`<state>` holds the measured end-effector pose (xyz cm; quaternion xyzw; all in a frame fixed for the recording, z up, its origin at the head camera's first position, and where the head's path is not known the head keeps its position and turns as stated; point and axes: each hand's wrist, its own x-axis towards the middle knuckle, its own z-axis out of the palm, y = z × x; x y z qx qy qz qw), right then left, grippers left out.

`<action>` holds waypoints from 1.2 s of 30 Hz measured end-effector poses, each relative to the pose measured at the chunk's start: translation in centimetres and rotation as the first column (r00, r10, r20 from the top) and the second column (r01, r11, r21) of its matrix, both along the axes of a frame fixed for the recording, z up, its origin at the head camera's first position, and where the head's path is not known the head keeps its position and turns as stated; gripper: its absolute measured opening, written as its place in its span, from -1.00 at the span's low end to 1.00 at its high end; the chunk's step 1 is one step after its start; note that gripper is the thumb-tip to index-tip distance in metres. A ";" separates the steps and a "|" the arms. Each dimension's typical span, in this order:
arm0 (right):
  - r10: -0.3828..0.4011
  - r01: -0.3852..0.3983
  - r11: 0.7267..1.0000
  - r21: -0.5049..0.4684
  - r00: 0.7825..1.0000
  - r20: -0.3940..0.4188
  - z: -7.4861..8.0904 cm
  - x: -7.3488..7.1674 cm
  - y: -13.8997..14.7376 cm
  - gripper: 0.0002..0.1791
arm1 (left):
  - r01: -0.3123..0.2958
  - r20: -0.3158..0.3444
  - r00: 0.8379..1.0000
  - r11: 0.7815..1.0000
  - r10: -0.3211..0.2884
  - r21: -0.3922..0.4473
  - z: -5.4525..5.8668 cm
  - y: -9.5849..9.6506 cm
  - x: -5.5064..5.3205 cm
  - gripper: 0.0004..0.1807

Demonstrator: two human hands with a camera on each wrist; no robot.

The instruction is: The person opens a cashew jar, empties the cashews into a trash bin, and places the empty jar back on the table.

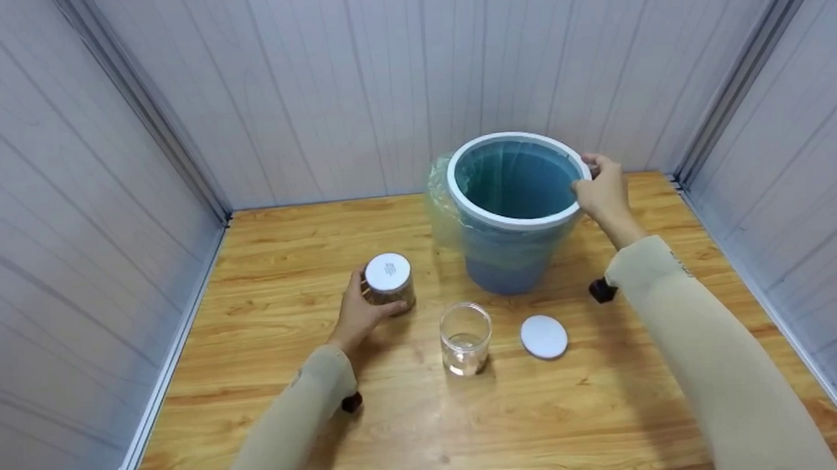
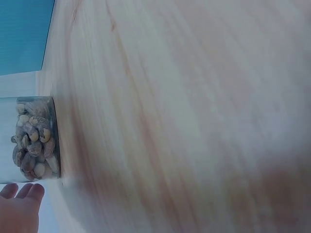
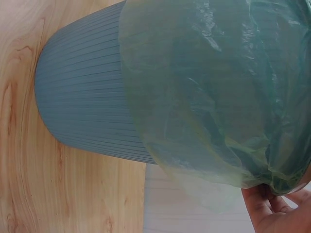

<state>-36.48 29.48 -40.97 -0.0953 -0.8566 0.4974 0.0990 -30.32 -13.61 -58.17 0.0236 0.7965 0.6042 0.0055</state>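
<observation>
Pinching bin rim (image 1: 518, 223): right grip (image 1: 606, 193) | loose lid (image 1: 544, 336): head view only

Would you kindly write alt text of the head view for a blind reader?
A person's right hand grips the rim of a lined bin; the left hand curves round a lidded jar. An open jar and a lid are nearby on the wooden surface.

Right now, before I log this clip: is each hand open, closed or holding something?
Left hand: closed, holding the white-lidded jar.
Right hand: closed, gripping the white rim of the bin.
</observation>
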 end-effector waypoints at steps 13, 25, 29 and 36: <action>-0.009 0.009 1.000 0.015 1.000 -0.021 -0.1 0.1 0.0 -0.28 | -0.017 0.000 1.000 1.000 0.017 -0.023 -0.3 0.3 -0.8 0.19; 0.003 -0.003 1.000 -0.008 1.000 0.018 0.1 0.2 -0.2 -0.27 | -0.029 0.001 1.000 1.000 0.029 -0.006 -0.9 0.6 -1.3 0.19; -0.001 0.001 1.000 -0.009 1.000 0.011 0.2 0.2 -0.2 -0.27 | -0.033 -0.006 0.999 0.999 0.033 0.005 -1.1 0.6 -1.4 0.18; -0.002 0.003 1.000 0.014 1.000 -0.004 0.0 0.2 0.0 -0.27 | -0.036 0.000 0.999 0.999 0.036 0.002 -1.0 0.7 -1.4 0.12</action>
